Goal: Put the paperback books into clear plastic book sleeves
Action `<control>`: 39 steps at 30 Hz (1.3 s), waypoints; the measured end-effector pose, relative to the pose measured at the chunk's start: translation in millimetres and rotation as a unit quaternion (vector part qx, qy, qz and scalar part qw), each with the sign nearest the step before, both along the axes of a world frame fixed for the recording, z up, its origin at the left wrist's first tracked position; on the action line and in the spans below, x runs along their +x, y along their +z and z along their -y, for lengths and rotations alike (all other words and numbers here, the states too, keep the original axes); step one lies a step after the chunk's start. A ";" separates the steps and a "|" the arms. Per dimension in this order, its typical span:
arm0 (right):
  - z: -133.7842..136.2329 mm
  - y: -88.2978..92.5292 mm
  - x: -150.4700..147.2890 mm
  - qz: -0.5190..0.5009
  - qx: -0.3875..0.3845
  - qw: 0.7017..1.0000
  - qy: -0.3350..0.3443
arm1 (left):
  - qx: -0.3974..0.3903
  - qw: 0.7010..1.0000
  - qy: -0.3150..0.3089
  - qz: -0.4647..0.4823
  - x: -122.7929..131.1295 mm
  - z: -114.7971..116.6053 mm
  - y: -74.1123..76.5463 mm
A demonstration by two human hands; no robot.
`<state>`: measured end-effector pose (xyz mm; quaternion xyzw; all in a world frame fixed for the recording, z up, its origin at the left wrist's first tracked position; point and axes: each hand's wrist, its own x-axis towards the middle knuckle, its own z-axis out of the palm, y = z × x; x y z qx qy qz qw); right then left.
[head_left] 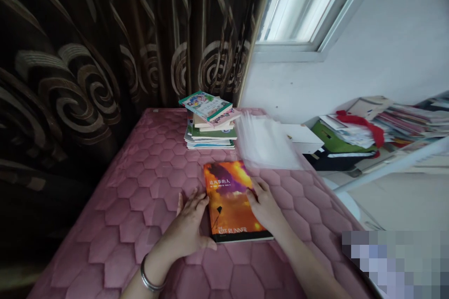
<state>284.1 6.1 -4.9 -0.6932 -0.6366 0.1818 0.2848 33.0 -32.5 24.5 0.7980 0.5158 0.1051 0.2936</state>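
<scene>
A closed orange and purple book (pixel 232 198), its cover reading "Kite Runner", lies flat on the pink quilted mattress (pixel 140 182). My left hand (pixel 189 229) rests at the book's left edge with fingers stretched out flat, a metal bangle on its wrist. At the book's right edge lies my right hand (pixel 265 206), fingers extended and touching the cover. Neither hand grips anything.
A stack of several books (pixel 210 121) sits at the mattress's far end. Clear plastic sleeves (pixel 266 142) lie to its right. A dark patterned curtain (pixel 105 46) hangs behind, a window (pixel 301 4) at upper right. Cluttered papers and books (pixel 379 124) fill a surface at right.
</scene>
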 end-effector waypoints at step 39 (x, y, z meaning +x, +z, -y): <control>-4.6 14.0 7.1 0.094 -0.068 0.993 0.014 | -0.008 1.000 0.005 -0.016 1.1 0.1 3.6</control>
